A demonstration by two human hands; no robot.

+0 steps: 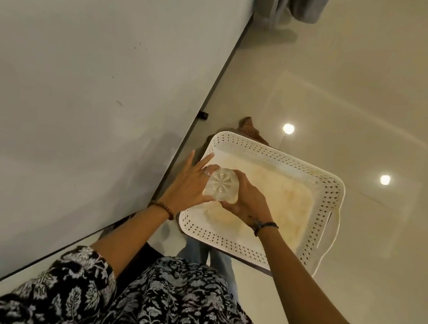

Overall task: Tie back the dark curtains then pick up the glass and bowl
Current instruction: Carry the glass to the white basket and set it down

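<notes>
Both hands hold a clear glass (222,184) over the white basket (321,203); curtain (294,1) hangs at one o'clock
</notes>
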